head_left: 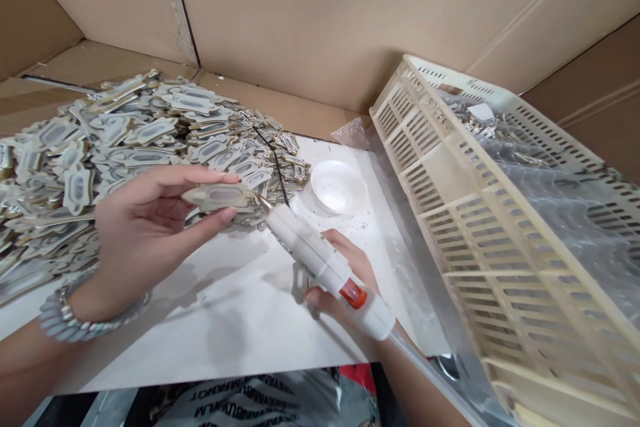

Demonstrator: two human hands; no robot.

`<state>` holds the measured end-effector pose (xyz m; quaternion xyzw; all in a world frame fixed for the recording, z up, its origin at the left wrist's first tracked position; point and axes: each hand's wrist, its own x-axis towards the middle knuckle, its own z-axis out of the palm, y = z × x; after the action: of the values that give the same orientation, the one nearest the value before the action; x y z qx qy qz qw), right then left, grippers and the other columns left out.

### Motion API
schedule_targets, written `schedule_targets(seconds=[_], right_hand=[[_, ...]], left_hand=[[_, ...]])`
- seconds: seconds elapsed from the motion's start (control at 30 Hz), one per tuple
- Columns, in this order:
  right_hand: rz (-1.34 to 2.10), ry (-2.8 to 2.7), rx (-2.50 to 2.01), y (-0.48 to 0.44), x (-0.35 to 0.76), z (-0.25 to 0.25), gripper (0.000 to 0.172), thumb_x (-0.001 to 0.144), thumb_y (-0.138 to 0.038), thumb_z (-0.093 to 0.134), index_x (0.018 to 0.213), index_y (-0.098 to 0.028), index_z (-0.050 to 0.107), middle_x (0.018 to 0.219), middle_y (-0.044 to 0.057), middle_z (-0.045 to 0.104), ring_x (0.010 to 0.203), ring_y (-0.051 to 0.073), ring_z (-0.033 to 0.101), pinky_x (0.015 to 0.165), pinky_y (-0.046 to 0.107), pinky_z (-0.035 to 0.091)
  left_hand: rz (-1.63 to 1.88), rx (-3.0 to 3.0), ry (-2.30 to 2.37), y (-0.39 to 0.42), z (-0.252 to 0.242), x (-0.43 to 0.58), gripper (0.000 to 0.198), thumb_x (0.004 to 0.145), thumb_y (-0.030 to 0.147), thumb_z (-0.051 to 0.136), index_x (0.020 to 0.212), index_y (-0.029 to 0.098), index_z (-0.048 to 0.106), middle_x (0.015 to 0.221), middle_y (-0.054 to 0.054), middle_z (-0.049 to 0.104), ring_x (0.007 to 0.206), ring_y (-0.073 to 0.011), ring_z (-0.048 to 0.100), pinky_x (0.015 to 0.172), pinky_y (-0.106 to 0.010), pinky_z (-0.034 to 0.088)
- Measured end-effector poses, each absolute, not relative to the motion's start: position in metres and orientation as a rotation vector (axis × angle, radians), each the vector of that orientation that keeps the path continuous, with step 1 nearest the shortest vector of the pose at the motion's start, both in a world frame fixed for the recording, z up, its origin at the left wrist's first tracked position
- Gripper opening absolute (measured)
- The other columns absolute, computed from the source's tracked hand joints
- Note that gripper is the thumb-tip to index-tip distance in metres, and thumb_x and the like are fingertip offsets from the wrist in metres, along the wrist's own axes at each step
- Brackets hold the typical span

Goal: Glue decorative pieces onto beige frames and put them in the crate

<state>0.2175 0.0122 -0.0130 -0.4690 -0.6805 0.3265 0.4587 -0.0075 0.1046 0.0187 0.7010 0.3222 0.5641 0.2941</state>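
Observation:
Between the thumb and fingers of my left hand (155, 220) is a flat, pale, ornate plate (220, 196) with an oval recess. My right hand (345, 273) is wrapped round a white hot glue gun (313, 247) with an orange-red switch. The gun's metal nozzle points up and left, at the plate's right end; whether it touches cannot be told. A clear glue stick trails from the back of the gun. Partly hidden by my right hand, another small pale plate (300, 282) shows beneath the gun.
A large heap of similar plates (140, 127) covers the back left of the white table (200, 340). Behind the gun stands a small white bowl (339, 188). A cream plastic crate (450, 193) with bubble wrap and metal pieces stands at the right. Cardboard walls (300, 27) enclose the back.

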Motion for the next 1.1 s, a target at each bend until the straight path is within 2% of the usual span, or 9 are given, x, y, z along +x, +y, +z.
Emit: schedule_targets(seconds=[0.1,0.23,0.6,1.1], right_hand=[[0.774,-1.646,-1.053,0.0124,0.2166,-0.0144,0.021,0.081,-0.040,0.074,0.082,-0.021,0.065,0.089,0.005,0.066,0.076,0.016,0.064,0.067,0.028,0.055],[0.776,-1.650,-1.066,0.0127,0.2169,-0.0151,0.020,0.080,-0.038,0.075,0.081,-0.021,0.066,0.089,0.005,0.065,0.075,0.015,0.063,0.067,0.027,0.054],[0.845,-1.638,-1.062,0.0140,0.2153,-0.0094,0.022,0.077,-0.041,0.077,0.076,-0.022,0.066,0.085,0.005,0.064,0.072,0.018,0.062,0.065,0.031,0.053],[0.887,-1.632,-1.128,0.0127,0.2158,-0.0096,0.026,0.077,-0.044,0.076,0.071,-0.021,0.064,0.082,0.004,0.061,0.067,0.015,0.057,0.062,0.028,0.050]], left_hand=[[1.504,1.906,0.830,0.1012,0.0180,-0.0057,0.036,0.072,0.009,0.080,0.104,0.025,0.071,0.101,0.001,0.077,0.096,-0.0148,0.073,0.087,-0.025,0.063],[1.492,1.911,0.841,0.0991,0.0168,-0.0060,0.037,0.073,0.010,0.079,0.105,0.027,0.070,0.103,0.001,0.076,0.098,-0.0156,0.073,0.092,-0.028,0.062],[1.499,1.894,0.881,0.0972,0.0191,-0.0072,0.032,0.074,0.010,0.080,0.101,0.025,0.071,0.101,-0.003,0.076,0.098,-0.0203,0.074,0.091,-0.035,0.063],[1.540,1.962,0.874,0.0951,0.0163,-0.0087,0.035,0.073,0.007,0.080,0.101,0.025,0.071,0.100,-0.002,0.077,0.097,-0.0177,0.074,0.085,-0.028,0.064]])
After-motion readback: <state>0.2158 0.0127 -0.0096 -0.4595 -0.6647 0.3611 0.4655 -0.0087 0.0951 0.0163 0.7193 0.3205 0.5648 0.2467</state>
